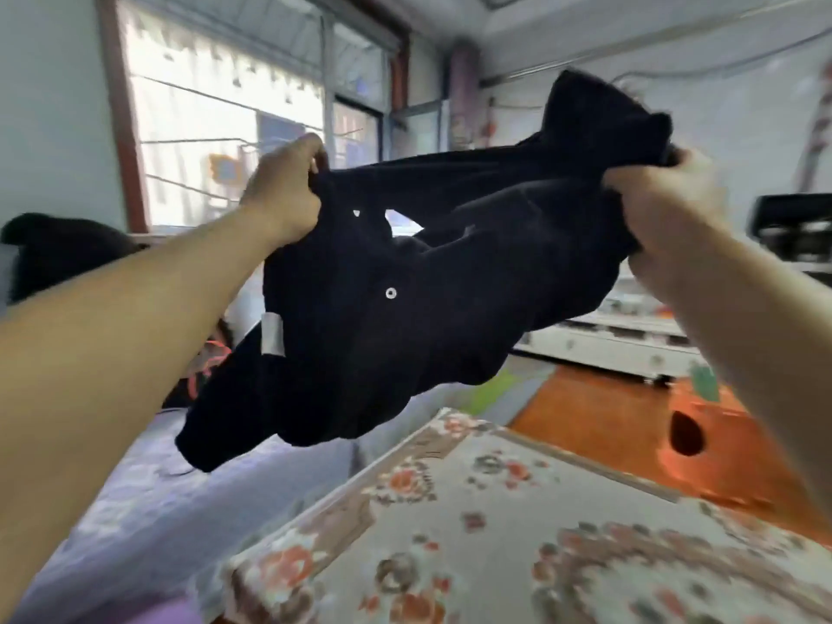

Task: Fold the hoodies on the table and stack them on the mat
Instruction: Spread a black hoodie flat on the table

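Black hoodie (405, 308) held up in the air, well above the flowered mat (517, 533), stretched between both hands. Left hand (288, 195) pinched shut on one edge of the cloth, right hand (666, 204) clenched on a bunched handful at the other. Raised like this probably to shake it flat and find the shoulders before laying it down for folding. White label (272, 334) and a metal eyelet (390, 293) showing. Another dark garment (58, 249) heaped at far left, not yet folded.
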A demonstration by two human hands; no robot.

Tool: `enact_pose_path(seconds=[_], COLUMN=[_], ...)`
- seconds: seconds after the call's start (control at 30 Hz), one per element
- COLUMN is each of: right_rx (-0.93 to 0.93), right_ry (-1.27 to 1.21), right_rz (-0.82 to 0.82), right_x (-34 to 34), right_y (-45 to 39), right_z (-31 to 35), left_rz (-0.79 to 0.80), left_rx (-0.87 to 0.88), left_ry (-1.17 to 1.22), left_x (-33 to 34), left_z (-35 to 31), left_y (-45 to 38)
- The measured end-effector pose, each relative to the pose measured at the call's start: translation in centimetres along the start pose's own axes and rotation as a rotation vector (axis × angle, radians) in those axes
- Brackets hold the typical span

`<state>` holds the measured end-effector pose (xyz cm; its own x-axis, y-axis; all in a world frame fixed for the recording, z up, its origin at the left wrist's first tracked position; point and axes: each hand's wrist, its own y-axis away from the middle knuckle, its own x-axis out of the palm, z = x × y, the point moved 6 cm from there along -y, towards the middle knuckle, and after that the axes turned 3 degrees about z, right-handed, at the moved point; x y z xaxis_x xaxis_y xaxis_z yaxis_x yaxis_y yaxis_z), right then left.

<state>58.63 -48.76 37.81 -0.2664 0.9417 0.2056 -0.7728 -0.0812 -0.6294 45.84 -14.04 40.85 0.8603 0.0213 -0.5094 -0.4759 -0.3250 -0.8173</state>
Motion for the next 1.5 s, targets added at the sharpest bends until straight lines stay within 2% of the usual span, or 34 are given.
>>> enact_pose_path(seconds=[0.17, 0.27, 0.33, 0.4, 0.47, 0.53, 0.57, 0.6, 0.63, 0.73, 0.77, 0.83, 0.9, 1.0, 1.1, 1.2, 1.3, 1.37, 1.4, 1.47, 1.5], right_rx=[0.034, 0.115, 0.201, 0.413, 0.769, 1.16, 1.262, 1.267, 1.19, 0.762, 0.649, 0.578, 0.706, 0.881, 0.904, 1.013, 0.97, 0.871, 0.892, 1.1, 1.193], right_ry=[0.141, 0.272, 0.49, 0.781, 0.946, 1.031, 1.065, 1.13, 1.233, 1.385, 1.391, 1.399, 1.43, 1.6, 1.651, 1.501, 1.363, 1.32, 1.243, 0.906, 0.746], right_rz=[-0.153, -0.294, -0.358, -0.349, -0.202, -0.029, 0.009, 0.001, -0.038, -0.152, -0.123, 0.103, 0.399, 0.712, 0.774, 0.879, 0.843, 0.893, 0.984, 1.172, 1.181], right_x=[-15.0, -23.4, -29.1, -34.7, -40.1, -44.0, -45.7, -46.8, -47.4, -45.1, -43.7, -41.2, -39.4, -38.2, -37.3, -35.7, -32.0, -27.8, -25.6, -21.9, -20.9], right_y=[2.7, 6.5, 10.4, 16.0, 23.2, 30.6, 33.1, 34.3, 34.1, 30.1, 28.2, 25.1, 23.9, 24.7, 25.5, 24.8, 23.5, 24.2, 25.4, 28.4, 29.1], right_z=[2.5, -0.5, -4.9, -10.9, -17.1, -20.9, -21.8, -21.9, -21.6, -20.3, -20.5, -23.2, -27.4, -32.0, -34.4, -33.9, -29.4, -26.2, -25.2, -24.4, -24.3], left_rz=[0.21, 0.424, 0.558, 0.73, 0.95, 1.113, 1.164, 1.21, 1.238, 1.246, 1.213, 1.113, 1.126, 1.179, 1.221, 1.247, 1.094, 1.001, 0.978, 0.948, 0.936], left_rx=[0.204, 0.338, 0.374, 0.35, 0.362, 0.48, 0.526, 0.545, 0.544, 0.515, 0.519, 0.508, 0.456, 0.565, 0.631, 0.701, 0.748, 0.729, 0.719, 0.676, 0.605], left_ry=[0.079, 0.102, 0.119, 0.114, 0.132, 0.098, 0.051, 0.004, -0.024, -0.054, -0.059, -0.077, -0.062, -0.087, -0.116, -0.203, -0.302, -0.354, -0.408, -0.558, -0.588], left_x=[10.7, 18.7, 25.2, 32.0, 36.9, 38.8, 38.6, 38.6, 38.5, 38.2, 38.1, 38.1, 38.2, 37.8, 37.5, 37.3, 37.7, 38.4, 39.0, 40.5, 41.3], left_z=[-13.1, -19.1, -22.3, -24.4, -26.0, -26.9, -26.9, -26.4, -25.6, -23.5, -23.5, -23.8, -23.7, -22.0, -18.5, -16.0, -14.7, -13.9, -13.6, -12.7, -12.0], left_y=[0.4, 4.6, 10.1, 18.6, 29.5, 39.7, 43.8, 47.0, 49.3, 51.8, 51.8, 50.9, 49.5, 47.6, 46.4, 45.8, 41.7, 37.7, 35.9, 33.5, 33.1])
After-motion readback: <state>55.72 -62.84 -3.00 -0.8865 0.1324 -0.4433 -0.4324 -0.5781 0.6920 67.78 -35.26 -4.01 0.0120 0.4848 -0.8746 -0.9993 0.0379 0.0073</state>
